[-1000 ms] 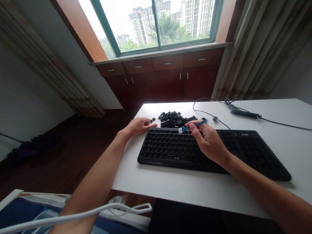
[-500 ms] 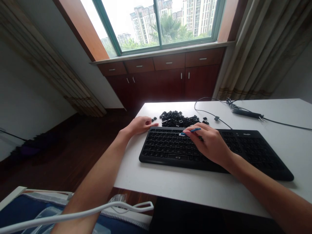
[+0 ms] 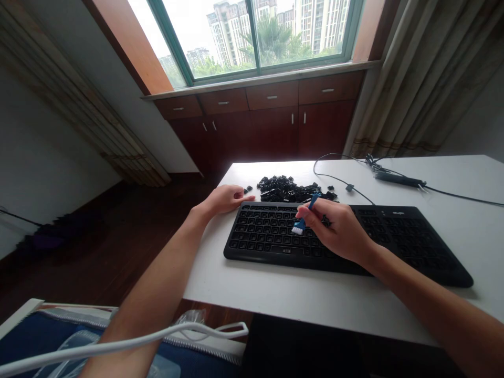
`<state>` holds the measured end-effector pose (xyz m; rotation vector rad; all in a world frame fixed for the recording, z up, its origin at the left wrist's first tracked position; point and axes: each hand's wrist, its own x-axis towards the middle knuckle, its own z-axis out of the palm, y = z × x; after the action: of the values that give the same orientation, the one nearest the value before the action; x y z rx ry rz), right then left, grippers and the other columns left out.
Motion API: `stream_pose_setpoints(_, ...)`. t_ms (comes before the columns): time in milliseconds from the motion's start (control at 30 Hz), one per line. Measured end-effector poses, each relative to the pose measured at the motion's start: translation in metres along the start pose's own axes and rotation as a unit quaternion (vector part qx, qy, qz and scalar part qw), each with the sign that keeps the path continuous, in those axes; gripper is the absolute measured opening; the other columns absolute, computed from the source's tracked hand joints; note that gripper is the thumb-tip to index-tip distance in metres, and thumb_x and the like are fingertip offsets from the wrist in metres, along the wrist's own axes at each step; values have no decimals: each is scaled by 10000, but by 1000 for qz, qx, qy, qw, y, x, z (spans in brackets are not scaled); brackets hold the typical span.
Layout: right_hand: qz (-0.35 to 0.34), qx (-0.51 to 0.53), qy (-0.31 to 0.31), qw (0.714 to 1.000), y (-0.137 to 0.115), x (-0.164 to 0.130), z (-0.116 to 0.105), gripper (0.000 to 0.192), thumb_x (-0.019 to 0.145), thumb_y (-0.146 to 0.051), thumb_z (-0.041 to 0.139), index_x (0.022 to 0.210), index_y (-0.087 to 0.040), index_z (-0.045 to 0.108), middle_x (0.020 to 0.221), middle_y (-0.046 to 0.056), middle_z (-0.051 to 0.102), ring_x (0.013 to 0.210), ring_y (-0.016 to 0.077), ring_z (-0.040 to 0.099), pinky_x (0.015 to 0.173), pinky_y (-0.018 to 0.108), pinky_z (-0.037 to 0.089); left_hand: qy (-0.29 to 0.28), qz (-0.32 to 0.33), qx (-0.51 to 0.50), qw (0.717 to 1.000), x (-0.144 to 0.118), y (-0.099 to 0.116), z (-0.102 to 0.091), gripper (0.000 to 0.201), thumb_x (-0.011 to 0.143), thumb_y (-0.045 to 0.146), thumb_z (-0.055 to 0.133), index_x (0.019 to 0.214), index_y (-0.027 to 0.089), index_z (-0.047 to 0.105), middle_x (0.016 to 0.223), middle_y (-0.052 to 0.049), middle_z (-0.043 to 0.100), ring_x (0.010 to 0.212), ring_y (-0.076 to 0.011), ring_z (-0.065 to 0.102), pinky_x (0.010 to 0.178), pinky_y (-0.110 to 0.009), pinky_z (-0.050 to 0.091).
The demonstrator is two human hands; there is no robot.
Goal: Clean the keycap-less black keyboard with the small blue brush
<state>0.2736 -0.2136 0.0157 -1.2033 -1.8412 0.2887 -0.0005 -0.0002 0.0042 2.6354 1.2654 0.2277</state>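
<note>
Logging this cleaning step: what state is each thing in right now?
Black keyboard: flat on white table, keycaps removed.
Pile of black keycaps: loose behind keyboard.
Small blue brush: held, bristles down on keyboard.
Right hand: gripping brush.
Left hand: resting at keyboard's corner.

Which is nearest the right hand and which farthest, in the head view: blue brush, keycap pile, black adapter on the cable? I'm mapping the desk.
1. Blue brush: held in the right hand.
2. Keycap pile: just behind the keyboard.
3. Black adapter: far right, near the curtain.
</note>
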Motion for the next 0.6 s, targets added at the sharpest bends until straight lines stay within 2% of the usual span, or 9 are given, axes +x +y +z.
stream_pose_setpoints(67,-3,-10,-10,1000,1,0,-1,285,997,-346,537,828,-184,698,703,24,628,597,120,528,547,288,437,-2,0,-1,1000,0,0,0,622,826,772,529,634,180,524,607,-5,518,574,-122,396,575,-278,235)
stream_pose_setpoints(167,-56,-55,10,997,3,0,-2,203,987,-289,551,1002,-212,739,889,59,697,793,169,621,701,334,510,-2,-1,-1,1000,0,1,-1,622,827,772,528,634,181,521,597,-2,507,568,-121,381,571,-279,230)
stream_pose_setpoints(233,-67,-42,30,996,1,0,-2,214,983,-263,556,1110,-232,725,983,67,712,869,180,641,751,348,529,-1,-1,-1,1000,0,2,-1,622,826,770,532,628,180,517,596,-2,503,564,-119,375,570,-280,228)
stream_pose_setpoints(333,-40,9,32,999,-5,-1,0,207,985,-278,556,1090,-221,725,1000,68,716,839,165,643,723,328,532,0,-1,0,1000,-1,3,-2,623,827,767,533,626,177,520,603,-6,511,564,-119,382,571,-281,227)
stream_pose_setpoints(500,45,92,-4,995,-12,-1,4,242,1005,-352,514,1002,-198,700,916,52,701,704,132,589,630,302,491,2,-2,2,1000,-1,3,-2,628,823,778,525,634,180,527,603,-6,522,568,-122,399,566,-278,231)
stream_pose_setpoints(600,51,72,-32,996,-9,-2,6,249,1013,-353,489,970,-194,676,849,45,676,682,134,576,612,300,473,7,0,3,1000,0,1,0,632,817,782,532,628,180,521,607,-6,526,575,-123,410,570,-279,232)
